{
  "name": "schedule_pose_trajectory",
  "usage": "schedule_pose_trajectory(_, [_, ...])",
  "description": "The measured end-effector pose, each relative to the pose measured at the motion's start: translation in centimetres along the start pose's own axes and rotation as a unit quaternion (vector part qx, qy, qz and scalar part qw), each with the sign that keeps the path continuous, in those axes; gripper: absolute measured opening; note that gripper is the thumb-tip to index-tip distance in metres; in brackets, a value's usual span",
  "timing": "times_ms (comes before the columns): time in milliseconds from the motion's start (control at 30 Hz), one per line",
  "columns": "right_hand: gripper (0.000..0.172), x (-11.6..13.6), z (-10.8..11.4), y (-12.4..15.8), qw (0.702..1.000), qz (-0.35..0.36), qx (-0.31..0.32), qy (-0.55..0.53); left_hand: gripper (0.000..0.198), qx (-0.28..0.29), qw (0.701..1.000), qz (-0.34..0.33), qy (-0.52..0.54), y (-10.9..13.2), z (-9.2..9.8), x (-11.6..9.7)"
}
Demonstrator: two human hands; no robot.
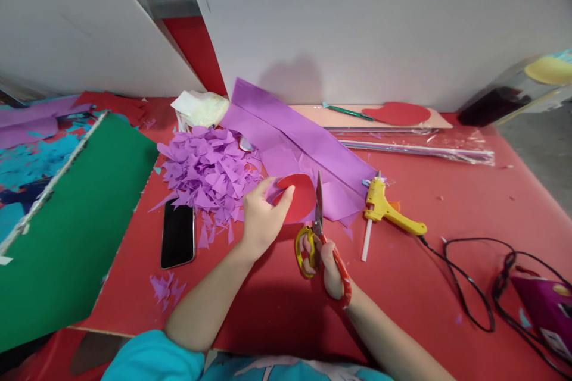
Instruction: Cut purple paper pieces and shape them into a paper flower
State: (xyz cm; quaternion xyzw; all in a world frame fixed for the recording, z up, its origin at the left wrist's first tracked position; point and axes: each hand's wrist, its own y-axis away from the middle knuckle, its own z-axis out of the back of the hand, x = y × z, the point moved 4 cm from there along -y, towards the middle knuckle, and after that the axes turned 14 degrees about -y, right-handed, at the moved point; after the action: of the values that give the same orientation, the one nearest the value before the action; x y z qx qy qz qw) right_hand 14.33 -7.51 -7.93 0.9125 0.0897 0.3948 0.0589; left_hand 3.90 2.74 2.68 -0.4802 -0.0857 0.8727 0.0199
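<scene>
My left hand (263, 214) pinches a rounded red paper piece (302, 199) between thumb and fingers, with some purple paper showing behind it. In my right hand (331, 268) is a pair of scissors (319, 220) with one yellow and one red handle loop. Its blades point away from me and stand just right of the red piece, close together. Beyond both hands lie folded purple paper sheets (308, 137). A heap of cut purple paper pieces (210, 166) lies left of my left hand.
A black phone (179, 235) lies left of my left forearm. At right are a yellow glue gun (384, 205), its black cord (469, 280) and a purple box (543, 309). A green board (89, 226) covers the left side. A red paper shape (397, 114) and green pen-like tool (351, 112) lie behind.
</scene>
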Motion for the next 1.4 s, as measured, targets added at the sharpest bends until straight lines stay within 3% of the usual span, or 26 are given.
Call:
schedule_pose_trajectory(533, [0.049,0.4,-0.4,0.1,1.0,0.008,-0.002,0.028,0.014,0.041,0.997,0.052,0.038,-0.4,0.2,0.2])
schedule_pose_trajectory(1033, [0.06,1.4,-0.7,-0.1,0.997,-0.046,0.035,0.043,0.011,0.019,1.0,0.002,-0.001,-0.8,1.6,-0.2])
schedule_pose_trajectory(1400, [0.063,1.1,-0.3,0.1,0.998,-0.051,0.031,0.037,0.012,0.035,0.995,-0.054,-0.074,-0.5,2.1,-0.8])
